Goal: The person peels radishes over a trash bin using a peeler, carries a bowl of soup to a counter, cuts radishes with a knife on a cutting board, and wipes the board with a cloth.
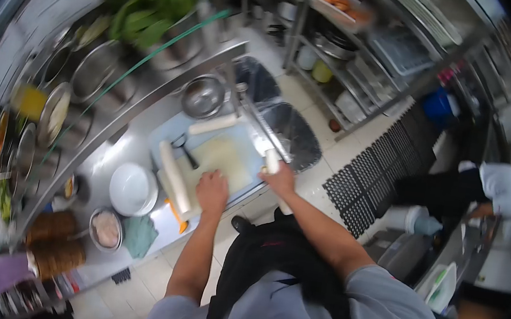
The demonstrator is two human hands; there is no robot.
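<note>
My right hand (280, 180) is closed around a long white radish, apparently a daikon (272, 160), at the board's right edge beside the lined bins. My left hand (212, 191) lies on the pale cutting board (163, 130), fingers spread, with nothing visible in it. Just left of it, long white daikons (176, 175) lie side by side. Another white daikon (214, 124) rests near the board's far edge. A black-handled peeler (187, 152) lies between them. An orange-handled tool (178, 217) sits at the counter's front edge.
Black-lined bins (294, 132) stand right of the counter. A steel bowl (203, 96) is behind the board; white bowls (133, 190) stand left. Overhead, a shelf (148, 95) carries pots and leafy greens (155, 13). A co-worker (501, 186) is at far right.
</note>
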